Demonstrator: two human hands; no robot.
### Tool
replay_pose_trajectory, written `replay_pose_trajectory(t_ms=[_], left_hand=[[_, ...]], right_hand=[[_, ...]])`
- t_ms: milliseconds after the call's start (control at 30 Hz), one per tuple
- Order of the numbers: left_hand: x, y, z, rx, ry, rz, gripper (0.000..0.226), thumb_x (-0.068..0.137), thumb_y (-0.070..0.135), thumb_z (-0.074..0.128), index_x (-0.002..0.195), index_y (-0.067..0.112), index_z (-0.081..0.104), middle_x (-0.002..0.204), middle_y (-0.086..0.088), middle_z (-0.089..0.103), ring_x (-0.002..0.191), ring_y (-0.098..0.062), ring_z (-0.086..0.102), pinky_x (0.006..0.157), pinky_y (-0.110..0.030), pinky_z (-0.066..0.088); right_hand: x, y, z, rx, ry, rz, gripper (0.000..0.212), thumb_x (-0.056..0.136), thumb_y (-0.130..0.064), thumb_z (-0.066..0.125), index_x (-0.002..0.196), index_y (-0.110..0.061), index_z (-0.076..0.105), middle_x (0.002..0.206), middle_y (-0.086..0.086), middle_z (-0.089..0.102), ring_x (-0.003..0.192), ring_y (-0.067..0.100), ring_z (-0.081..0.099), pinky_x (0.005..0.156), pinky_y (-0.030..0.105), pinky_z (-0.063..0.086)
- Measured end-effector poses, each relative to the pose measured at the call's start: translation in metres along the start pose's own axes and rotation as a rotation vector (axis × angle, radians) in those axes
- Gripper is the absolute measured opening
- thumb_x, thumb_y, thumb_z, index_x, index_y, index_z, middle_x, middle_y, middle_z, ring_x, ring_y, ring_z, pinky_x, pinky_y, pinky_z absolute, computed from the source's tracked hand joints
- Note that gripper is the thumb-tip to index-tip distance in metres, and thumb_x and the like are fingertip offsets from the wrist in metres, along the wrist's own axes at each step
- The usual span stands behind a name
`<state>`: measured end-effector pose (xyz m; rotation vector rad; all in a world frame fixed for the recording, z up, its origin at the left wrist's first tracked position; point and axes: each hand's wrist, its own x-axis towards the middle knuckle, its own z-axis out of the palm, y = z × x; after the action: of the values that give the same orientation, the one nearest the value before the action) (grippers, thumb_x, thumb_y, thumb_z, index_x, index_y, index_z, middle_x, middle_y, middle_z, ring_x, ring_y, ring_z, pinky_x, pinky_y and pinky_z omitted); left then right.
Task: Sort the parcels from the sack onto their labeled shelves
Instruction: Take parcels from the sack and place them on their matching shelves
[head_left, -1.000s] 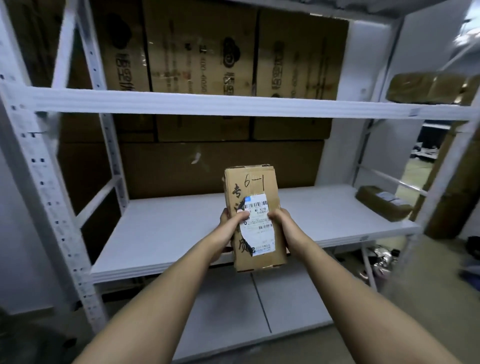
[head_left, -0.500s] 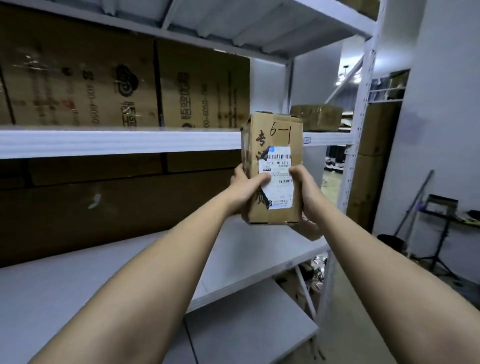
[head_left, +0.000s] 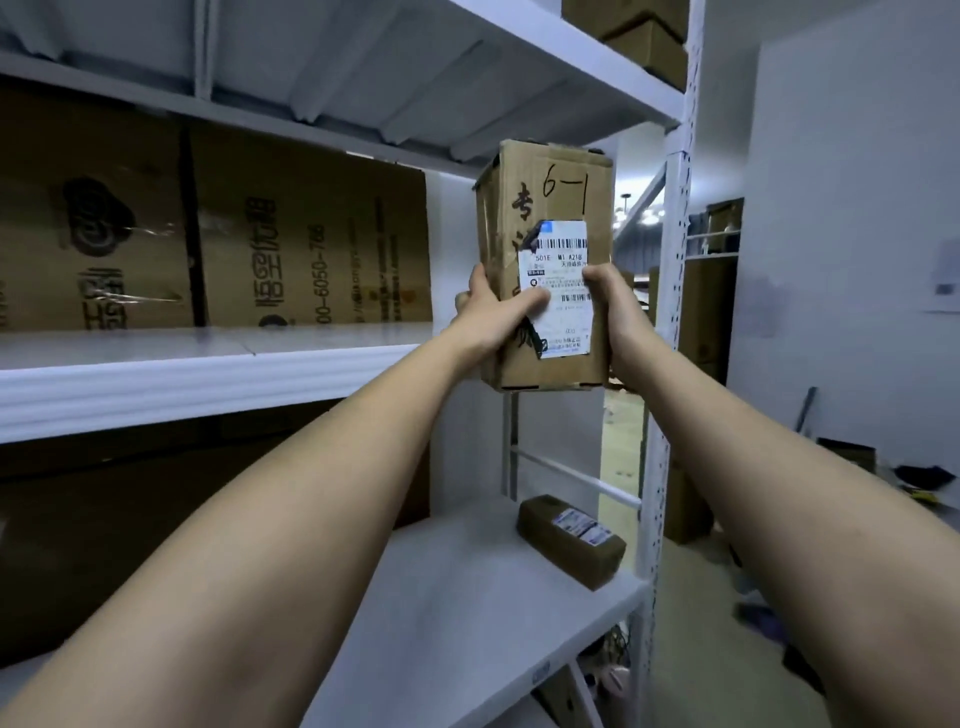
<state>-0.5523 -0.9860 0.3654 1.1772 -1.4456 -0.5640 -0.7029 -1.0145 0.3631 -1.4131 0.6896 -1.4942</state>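
— Head view: where's the tall brown cardboard parcel marked "6-1" (head_left: 545, 270)?
— Upright in the air, level with the white metal middle shelf (head_left: 208, 369); left hand (head_left: 493, 312) and right hand (head_left: 615, 306) both grip its lower sides.
— Handling?
— Stiff, probably light; hold the flat sides low, or support underneath.

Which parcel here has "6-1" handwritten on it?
The upright cardboard parcel gripped by both hands; the flat parcel on the lower shelf shows none.

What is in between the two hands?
The cardboard parcel marked 6-1: the left hand and right hand grip its sides, in the head view.
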Motion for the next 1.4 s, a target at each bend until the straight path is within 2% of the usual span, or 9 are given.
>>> replay_pose_trajectory(t_ms=[233,433,633,733,900,1100,1200,1300,1400], left_hand=[[0.071,0.000,0.033,0.022,0.075,0.067,0.086,0.081,0.044,0.068,0.148,0.024,0.019,0.143,-0.008,0.042,0.128,-0.029,0.045,0.107,-0.048,0.039],[0.123,0.004,0.071,0.029,0.288,0.116,0.095,0.073,0.051,0.070,0.146,0.018,0.018,0.139,-0.006,0.045,0.124,-0.025,0.048,0.106,-0.044,0.040],[0.173,-0.006,0.101,0.073,0.360,0.071,0.070,0.084,0.045,0.063,0.143,0.027,0.031,0.140,-0.008,0.043,0.126,-0.026,0.046,0.109,-0.044,0.037],[0.190,-0.014,0.110,0.100,0.383,0.037,0.068,0.084,0.048,0.062,0.144,0.032,0.032,0.141,-0.009,0.041,0.124,-0.027,0.047,0.108,-0.046,0.039],[0.199,-0.024,0.117,0.100,0.368,-0.011,0.094,0.066,0.057,0.061,0.148,0.031,0.024,0.144,-0.009,0.040,0.127,-0.029,0.046,0.107,-0.047,0.040],[0.208,-0.041,0.114,0.128,0.360,-0.009,0.087,0.078,0.050,0.067,0.148,0.035,0.018,0.145,-0.006,0.039,0.130,-0.027,0.043,0.108,-0.047,0.038],[0.209,-0.048,0.113,0.191,0.293,-0.006,0.089,0.081,0.033,0.073,0.147,0.032,0.015,0.139,-0.002,0.046,0.123,-0.020,0.049,0.101,-0.035,0.044],[0.210,-0.052,0.113,0.214,0.280,-0.012,0.089,0.076,0.025,0.079,0.142,0.027,0.019,0.131,0.001,0.052,0.110,-0.011,0.055,0.086,-0.019,0.046],[0.213,-0.051,0.114,0.230,0.289,-0.017,0.096,0.078,0.022,0.078,0.147,0.023,0.012,0.122,0.011,0.049,0.096,0.001,0.051,0.066,-0.003,0.041]], right_hand=[[0.079,0.006,-0.024,0.023,-0.033,-0.051,0.041,0.095,-0.034,0.046,0.126,-0.009,0.058,0.115,0.013,0.069,0.105,0.030,0.066,0.092,0.041,0.052],[0.149,0.011,-0.056,0.135,-0.139,-0.046,0.036,0.096,-0.034,0.046,0.121,-0.013,0.060,0.098,0.008,0.072,0.079,0.022,0.071,0.058,0.028,0.057],[0.221,0.022,-0.079,0.072,-0.244,-0.066,0.040,0.095,-0.032,0.050,0.128,-0.010,0.052,0.113,0.012,0.069,0.100,0.028,0.068,0.081,0.039,0.057],[0.249,0.037,-0.084,0.063,-0.288,-0.080,0.034,0.097,-0.031,0.048,0.124,-0.012,0.045,0.108,0.008,0.066,0.095,0.023,0.067,0.079,0.038,0.057],[0.270,0.066,-0.086,-0.231,-0.277,-0.300,0.025,0.099,-0.033,0.038,0.118,-0.017,0.038,0.102,0.005,0.063,0.086,0.020,0.060,0.073,0.037,0.046],[0.276,0.091,-0.090,-0.553,0.000,-0.659,0.022,0.098,-0.021,0.038,0.096,-0.005,0.053,0.104,0.015,0.055,0.095,0.031,0.050,0.082,0.040,0.038],[0.282,0.096,-0.095,-0.633,0.012,-0.684,0.016,0.097,-0.022,0.040,0.097,-0.011,0.051,0.104,0.010,0.057,0.099,0.028,0.052,0.084,0.036,0.036],[0.286,0.097,-0.099,-0.634,-0.011,-0.665,0.037,0.093,-0.025,0.047,0.128,-0.015,0.049,0.118,0.004,0.061,0.112,0.025,0.051,0.094,0.037,0.038],[0.291,0.098,-0.101,-0.646,0.009,-0.660,0.044,0.089,-0.028,0.052,0.132,-0.018,0.049,0.120,0.003,0.060,0.116,0.023,0.049,0.096,0.036,0.036]])
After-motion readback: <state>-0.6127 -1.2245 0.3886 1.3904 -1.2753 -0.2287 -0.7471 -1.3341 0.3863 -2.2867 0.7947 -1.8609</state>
